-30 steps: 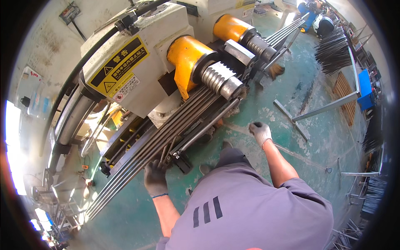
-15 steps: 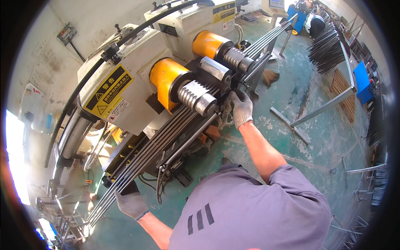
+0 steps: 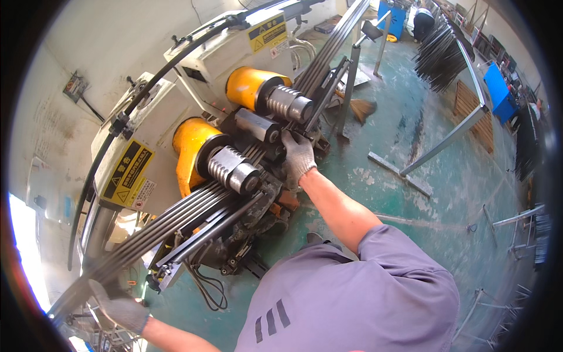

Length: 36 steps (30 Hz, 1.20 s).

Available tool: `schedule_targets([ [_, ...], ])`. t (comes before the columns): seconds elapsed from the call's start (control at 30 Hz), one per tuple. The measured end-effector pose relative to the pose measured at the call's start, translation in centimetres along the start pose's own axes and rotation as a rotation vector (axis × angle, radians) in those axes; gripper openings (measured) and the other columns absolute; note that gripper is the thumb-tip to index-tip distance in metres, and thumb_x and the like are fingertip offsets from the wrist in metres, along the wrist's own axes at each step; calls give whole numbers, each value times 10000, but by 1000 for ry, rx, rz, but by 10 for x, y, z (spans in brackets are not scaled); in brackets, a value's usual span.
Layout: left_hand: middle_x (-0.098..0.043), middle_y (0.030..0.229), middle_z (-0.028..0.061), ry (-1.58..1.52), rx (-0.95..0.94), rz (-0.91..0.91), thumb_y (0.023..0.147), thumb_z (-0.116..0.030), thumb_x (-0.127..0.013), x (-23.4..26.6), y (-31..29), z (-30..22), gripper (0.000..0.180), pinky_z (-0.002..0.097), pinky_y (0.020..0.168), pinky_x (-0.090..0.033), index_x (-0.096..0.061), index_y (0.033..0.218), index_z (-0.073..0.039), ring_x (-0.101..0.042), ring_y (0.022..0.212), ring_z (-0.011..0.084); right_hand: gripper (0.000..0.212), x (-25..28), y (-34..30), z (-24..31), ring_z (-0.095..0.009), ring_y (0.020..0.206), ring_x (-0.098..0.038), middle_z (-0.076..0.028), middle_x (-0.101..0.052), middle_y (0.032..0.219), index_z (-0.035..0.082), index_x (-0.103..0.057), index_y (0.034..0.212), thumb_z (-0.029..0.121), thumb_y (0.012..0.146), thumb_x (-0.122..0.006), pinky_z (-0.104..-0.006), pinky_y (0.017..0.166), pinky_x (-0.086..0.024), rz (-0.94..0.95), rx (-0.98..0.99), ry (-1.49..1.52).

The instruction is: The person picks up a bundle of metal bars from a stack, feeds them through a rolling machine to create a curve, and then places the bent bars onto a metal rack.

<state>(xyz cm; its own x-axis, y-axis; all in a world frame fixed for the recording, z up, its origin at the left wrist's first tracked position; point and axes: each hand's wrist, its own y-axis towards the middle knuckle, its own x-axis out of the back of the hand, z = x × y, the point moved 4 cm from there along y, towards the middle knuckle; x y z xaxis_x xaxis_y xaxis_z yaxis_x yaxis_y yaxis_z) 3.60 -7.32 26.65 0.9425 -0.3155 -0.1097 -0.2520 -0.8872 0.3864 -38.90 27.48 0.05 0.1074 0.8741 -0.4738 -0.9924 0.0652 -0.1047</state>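
Observation:
A bundle of long thin metal rods (image 3: 167, 226) runs lengthwise through a machine, passing under its two ribbed steel rollers. My left hand (image 3: 123, 310), in a pale knit glove, is beside the rods' near left end. Motion smears both its fingers and that end, so contact is unclear. My right hand (image 3: 299, 155), gloved alike, is at the machine's middle, just below a steel block (image 3: 257, 124). Its fingers curl in against the machine there, and what they hold is hidden. The ribbed rollers (image 3: 233, 170) project from orange housings (image 3: 198, 154) on either side of that block.
A dark bar and hanging cables (image 3: 217, 293) stick out below the machine on my side. A grey metal stand (image 3: 446, 141) holds a dark stack of rods (image 3: 441, 56) at the right. A broom head (image 3: 362, 109) rests on the green floor behind the machine.
The view has shifted, so the machine sits lower and further left. My left hand has moved outward along the rods, whose near end now blurs. My right hand stays at the machine's middle.

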Motion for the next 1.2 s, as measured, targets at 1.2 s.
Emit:
schedule_targets([
  [1.2,-645,945,47,442,-455,685,973,-376,-735,-347,1,-113,412,338,839,-487,-703,1193,-29,-607,898,169,470,-23,56,35,-191,1046,-723,-111,-758,1215,9,-717,1303,227,902,-831,-353,913,-576,268,113,-173],
])
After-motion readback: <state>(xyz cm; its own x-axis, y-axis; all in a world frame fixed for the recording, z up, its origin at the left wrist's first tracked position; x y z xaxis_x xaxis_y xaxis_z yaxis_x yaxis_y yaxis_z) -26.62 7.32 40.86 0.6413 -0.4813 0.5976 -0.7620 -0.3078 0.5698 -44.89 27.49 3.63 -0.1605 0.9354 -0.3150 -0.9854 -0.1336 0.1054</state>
